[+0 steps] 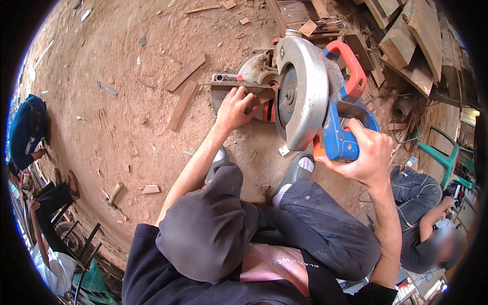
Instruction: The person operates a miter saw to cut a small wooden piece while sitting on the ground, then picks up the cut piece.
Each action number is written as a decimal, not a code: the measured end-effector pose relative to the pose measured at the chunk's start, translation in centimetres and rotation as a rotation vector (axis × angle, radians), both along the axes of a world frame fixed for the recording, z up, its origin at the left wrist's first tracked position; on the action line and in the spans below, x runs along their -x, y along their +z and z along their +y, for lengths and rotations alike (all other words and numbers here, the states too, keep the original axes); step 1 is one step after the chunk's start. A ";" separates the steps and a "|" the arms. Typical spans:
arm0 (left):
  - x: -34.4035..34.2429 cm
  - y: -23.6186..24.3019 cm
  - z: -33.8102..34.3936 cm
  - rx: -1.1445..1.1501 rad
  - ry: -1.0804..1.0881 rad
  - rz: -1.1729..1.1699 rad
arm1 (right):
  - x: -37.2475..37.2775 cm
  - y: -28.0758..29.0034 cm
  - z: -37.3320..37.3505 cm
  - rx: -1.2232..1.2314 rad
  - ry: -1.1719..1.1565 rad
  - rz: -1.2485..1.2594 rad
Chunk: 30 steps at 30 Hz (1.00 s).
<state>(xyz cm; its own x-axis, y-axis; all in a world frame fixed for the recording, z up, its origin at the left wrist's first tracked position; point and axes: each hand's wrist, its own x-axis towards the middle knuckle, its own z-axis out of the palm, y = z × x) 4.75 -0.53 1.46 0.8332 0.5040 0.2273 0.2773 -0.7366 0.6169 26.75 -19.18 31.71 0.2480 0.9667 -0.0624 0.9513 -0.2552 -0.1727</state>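
Observation:
A miter saw stands on the dirt in front of me, with a grey metal blade guard [312, 96], a dark round blade [288, 89] and a red carrying handle [351, 68]. My right hand [368, 155] is wrapped round its blue rear handle [339, 134]. At the saw's fence [229, 80], left of the blade, my left hand [235, 108] is closed, its fingers pressing a short piece of wood [265, 95]. The wood's near end is partly covered by my fingers. The guard hides part of the saw table.
Loose wood strips [182, 104] and scraps lie on the dirt floor [117, 61]. Stacked timber [406, 43] fills the far right. One person [432, 223] sits at the lower right near a green chair [447, 157]; others [28, 132] are at the left edge. My shoes [297, 170] are close to the saw.

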 end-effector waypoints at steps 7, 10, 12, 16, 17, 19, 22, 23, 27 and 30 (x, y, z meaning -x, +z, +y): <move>0.4 0.1 0.1 0.021 0.000 0.010 | 0.1 0.0 -0.1 0.055 0.011 0.028; 0.3 0.2 0.0 0.014 0.014 -0.005 | 0.2 -0.1 -0.6 0.031 0.020 0.053; 0.4 0.1 0.1 0.016 0.024 -0.020 | 0.2 -0.2 -0.7 0.010 0.028 0.057; 0.4 -0.3 0.4 0.050 0.024 -0.083 | 0.1 -0.1 -0.3 -0.011 0.033 0.056; 0.4 -0.4 0.3 0.051 0.028 -0.082 | 0.0 0.0 0.0 -0.017 0.033 0.065; 0.5 -0.4 0.4 0.053 0.027 -0.075 | -0.6 0.4 0.8 0.032 0.008 0.120; 0.3 -0.2 0.5 0.049 0.020 -0.073 | -1.4 0.7 0.9 0.110 -0.004 0.183; 0.1 -0.1 0.4 0.045 0.021 -0.087 | -1.6 0.8 0.7 0.140 -0.006 0.202; 0.3 -0.2 0.2 0.044 0.037 -0.088 | -1.4 0.7 0.7 0.160 0.020 0.185; 0.5 -0.9 0.4 0.082 0.049 -0.102 | -0.9 -0.1 0.2 0.152 0.039 0.185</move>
<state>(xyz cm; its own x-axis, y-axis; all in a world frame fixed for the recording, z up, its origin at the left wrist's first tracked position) 4.24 -0.16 0.56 0.7816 0.5644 0.2657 0.2449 -0.6694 0.7014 27.69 -19.02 31.66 0.1812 0.9514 -0.2490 0.9168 -0.2550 -0.3072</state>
